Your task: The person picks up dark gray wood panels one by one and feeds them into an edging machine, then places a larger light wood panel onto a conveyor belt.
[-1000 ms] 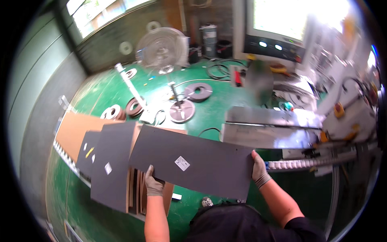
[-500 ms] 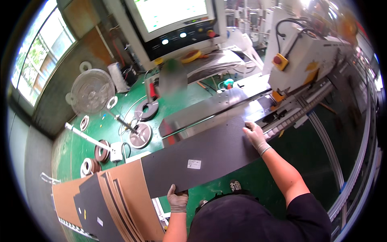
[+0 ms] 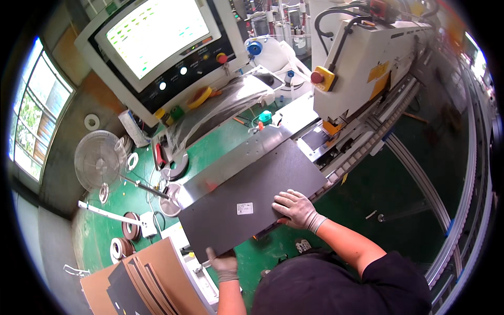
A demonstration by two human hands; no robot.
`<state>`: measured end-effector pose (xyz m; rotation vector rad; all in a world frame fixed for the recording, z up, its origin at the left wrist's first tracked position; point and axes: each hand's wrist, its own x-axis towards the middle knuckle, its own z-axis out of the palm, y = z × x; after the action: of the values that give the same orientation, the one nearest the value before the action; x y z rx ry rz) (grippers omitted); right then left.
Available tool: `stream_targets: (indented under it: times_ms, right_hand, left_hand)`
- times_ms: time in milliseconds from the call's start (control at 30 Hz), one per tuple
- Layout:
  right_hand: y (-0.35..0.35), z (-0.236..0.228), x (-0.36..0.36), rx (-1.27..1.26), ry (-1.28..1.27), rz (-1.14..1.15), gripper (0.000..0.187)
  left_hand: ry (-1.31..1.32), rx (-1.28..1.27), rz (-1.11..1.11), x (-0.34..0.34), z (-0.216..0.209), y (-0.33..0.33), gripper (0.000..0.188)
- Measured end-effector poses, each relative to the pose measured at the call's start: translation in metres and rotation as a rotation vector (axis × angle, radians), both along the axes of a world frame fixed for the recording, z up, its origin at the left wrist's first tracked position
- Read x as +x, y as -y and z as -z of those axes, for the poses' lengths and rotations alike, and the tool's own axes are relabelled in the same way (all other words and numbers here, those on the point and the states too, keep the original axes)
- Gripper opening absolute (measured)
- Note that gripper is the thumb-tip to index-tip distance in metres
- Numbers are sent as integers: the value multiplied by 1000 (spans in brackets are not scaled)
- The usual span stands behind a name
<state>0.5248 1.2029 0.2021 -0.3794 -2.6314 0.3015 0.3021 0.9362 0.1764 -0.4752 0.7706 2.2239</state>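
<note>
A dark grey panel (image 3: 231, 184) with a white label (image 3: 244, 208) lies along the machine's metal infeed table (image 3: 236, 157). My left hand (image 3: 223, 261), in a pale glove, grips its near left corner, thumb on top and the other fingers hidden underneath. On the panel's upper face, near the front edge, my gloved right hand (image 3: 297, 209) rests flat with its fingers stretched out. The panel's right end reaches the white machine head (image 3: 362, 73) and its track.
A stack of brown and grey boards (image 3: 173, 273) stands at the lower left. Behind the table are a control screen (image 3: 157, 34), a red stop button (image 3: 317, 77) and a standing fan (image 3: 100, 161). Rolls of edge tape (image 3: 119, 249) sit on the green floor.
The panel has moved forward against the machine's table, away from the board stack. My right hand has left its far right corner and now lies flat near the front edge.
</note>
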Motion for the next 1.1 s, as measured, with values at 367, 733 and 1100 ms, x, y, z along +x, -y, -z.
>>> stream_targets:
  times_ms: [367, 733, 1100]
  right_hand:
    - [-64, 2, 52, -76, -124, 202, 47]
    - [-178, 5, 102, -50, -515, 666, 8]
    - [-200, -8, 98, -176, -377, 1056, 9]
  left_hand:
    - [-551, -597, 642, -58, -18, -9, 56]
    - [-676, -637, 841, -28, 39, -111, 54]
    - [-1460, -834, 906, 9, 44, -168, 46]
